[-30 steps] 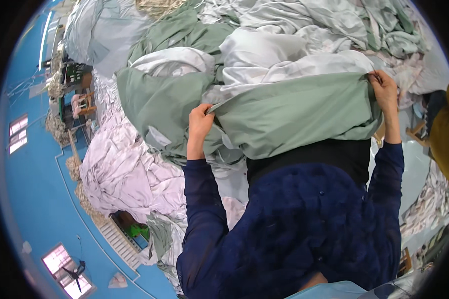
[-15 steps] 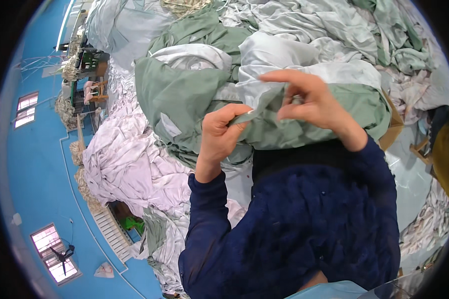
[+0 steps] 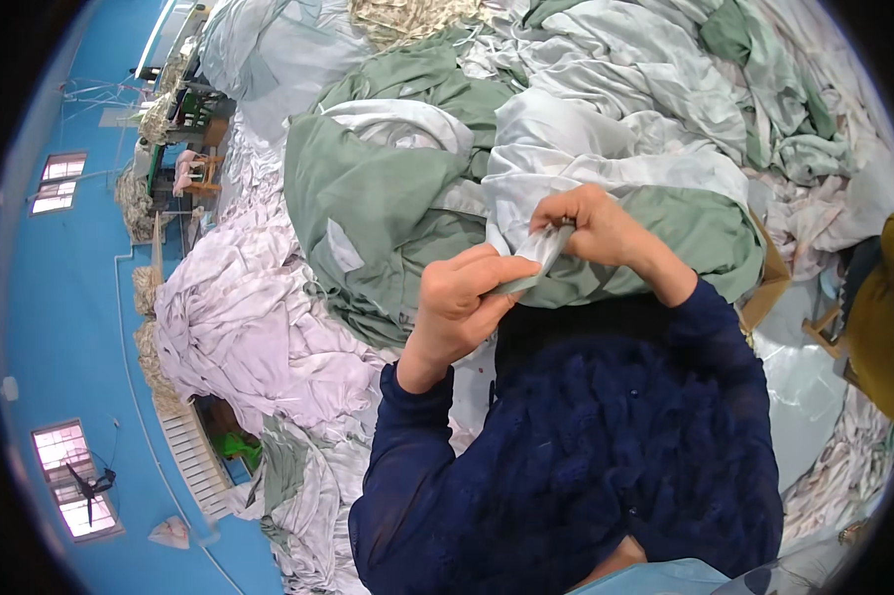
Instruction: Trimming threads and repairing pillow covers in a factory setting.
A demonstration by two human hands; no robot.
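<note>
Beyond my hands a great heap of pale grey and green cloth [image 3: 606,89] fills everything ahead, and a mound of white-lilac cloth [image 3: 249,317] lies off to my left. The green sheet [image 3: 388,198] spreads just past my knuckles, its folded edge [image 3: 538,260] pulled toward my chest. My left hand [image 3: 459,299] pinches that edge shut between thumb and fingers; my right hand [image 3: 596,223] grips the same edge, touching the left.
</note>
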